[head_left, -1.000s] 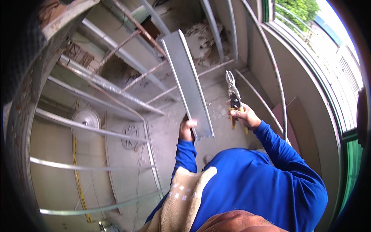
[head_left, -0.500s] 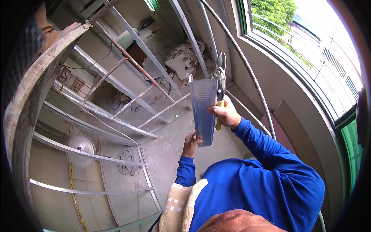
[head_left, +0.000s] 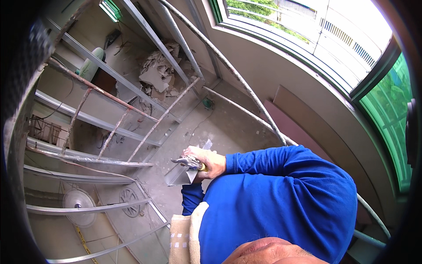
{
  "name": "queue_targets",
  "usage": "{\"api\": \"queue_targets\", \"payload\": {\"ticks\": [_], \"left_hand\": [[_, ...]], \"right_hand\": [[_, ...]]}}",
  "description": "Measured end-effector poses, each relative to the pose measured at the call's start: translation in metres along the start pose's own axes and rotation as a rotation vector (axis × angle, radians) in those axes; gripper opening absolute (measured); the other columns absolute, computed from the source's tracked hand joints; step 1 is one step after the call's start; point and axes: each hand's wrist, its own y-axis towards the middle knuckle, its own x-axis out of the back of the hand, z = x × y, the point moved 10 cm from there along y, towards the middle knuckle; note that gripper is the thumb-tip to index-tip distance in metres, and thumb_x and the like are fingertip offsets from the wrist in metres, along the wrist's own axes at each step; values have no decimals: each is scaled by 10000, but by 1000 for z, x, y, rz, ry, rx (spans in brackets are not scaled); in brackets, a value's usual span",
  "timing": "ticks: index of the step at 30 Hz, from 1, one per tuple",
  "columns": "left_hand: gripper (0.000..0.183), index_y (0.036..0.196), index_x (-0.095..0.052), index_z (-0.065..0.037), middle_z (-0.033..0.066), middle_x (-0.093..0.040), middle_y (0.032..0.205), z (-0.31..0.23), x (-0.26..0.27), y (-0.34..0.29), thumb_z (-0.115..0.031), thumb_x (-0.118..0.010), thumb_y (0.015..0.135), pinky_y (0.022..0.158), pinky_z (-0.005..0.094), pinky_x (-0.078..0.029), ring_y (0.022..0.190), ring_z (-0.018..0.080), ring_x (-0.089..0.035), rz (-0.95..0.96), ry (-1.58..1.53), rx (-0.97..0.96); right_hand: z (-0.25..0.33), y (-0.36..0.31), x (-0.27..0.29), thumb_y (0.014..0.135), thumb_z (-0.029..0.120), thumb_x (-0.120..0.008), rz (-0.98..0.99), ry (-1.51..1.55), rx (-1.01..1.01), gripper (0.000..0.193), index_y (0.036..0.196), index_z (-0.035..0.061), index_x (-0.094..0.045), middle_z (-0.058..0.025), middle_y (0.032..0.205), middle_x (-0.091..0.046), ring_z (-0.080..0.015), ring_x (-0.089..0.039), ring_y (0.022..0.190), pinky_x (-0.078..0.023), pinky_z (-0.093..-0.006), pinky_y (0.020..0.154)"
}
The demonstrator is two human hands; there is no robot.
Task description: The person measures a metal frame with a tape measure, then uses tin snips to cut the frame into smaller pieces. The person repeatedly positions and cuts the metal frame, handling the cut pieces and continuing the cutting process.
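My right hand (head_left: 212, 161) is closed around tin snips (head_left: 189, 162), whose metal jaws point left and whose yellow handle shows at the palm. Just under the snips is a short piece of grey metal channel (head_left: 178, 176), tilted and partly covered by my right hand. A shiny strip (head_left: 207, 144) sticks out beyond the knuckles; whether it belongs to the channel I cannot tell. My left forearm in its blue sleeve (head_left: 191, 196) reaches up to the channel, but the left hand's fingers are hidden behind it and the right hand.
Rusty scaffold bars (head_left: 103, 88) and metal studs (head_left: 88, 209) fill the left side. Broken board pieces (head_left: 156, 75) lie heaped at the back. A long pipe (head_left: 237, 77) slants before the window wall. Boards (head_left: 303, 127) lean under the window. A round fan-like disc (head_left: 79, 206) is lower left.
The channel and snips have come down and closer to my body, and the channel has tipped from its lengthwise position. The snips' jaws swung from pointing away to pointing left. My view turned right.
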Motion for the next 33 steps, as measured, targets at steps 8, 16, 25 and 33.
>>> {"api": "queue_targets", "payload": {"ticks": [8, 16, 25, 33], "left_hand": [[818, 1333, -523, 27, 194, -596, 1192, -18, 58, 23, -650, -581, 878, 919, 434, -518, 1062, 292, -593, -21, -302, -126], [901, 1144, -612, 42, 226, -614, 1040, -53, 68, -15, -796, -621, 811, 797, 429, -507, 907, 330, -615, -51, -445, -148], [481, 949, -561, -57, 124, -590, 920, -106, 76, -23, -499, -733, 869, 814, 424, -547, 900, 297, -621, -429, -208, -539], [1136, 1501, -213, 127, 273, -429, 1442, -191, 58, -74, -324, -921, 736, 1102, 428, -439, 1305, 360, -499, -944, 279, -1198]], "right_hand": [[-10, -3, 38, 654, 622, -914, -193, 173, -45, 1200, 1525, 33, -336, -162, 1415, -467, -287, -481, 1323, -400, -438, 1092], [-81, -64, 118, 764, 154, -821, -399, 231, -735, 652, 1297, 83, -453, -68, 1120, -520, -176, -557, 1006, -523, -356, 841], [-83, -122, 70, 662, -56, -603, 77, 73, -787, 945, 1562, 67, -343, -134, 1483, -452, -283, -369, 1454, -267, -385, 1209], [-67, -107, 32, 676, 13, -618, 446, 54, -770, 849, 1502, 17, -422, -195, 1413, -542, -318, -459, 1399, -329, -393, 1187]]}}
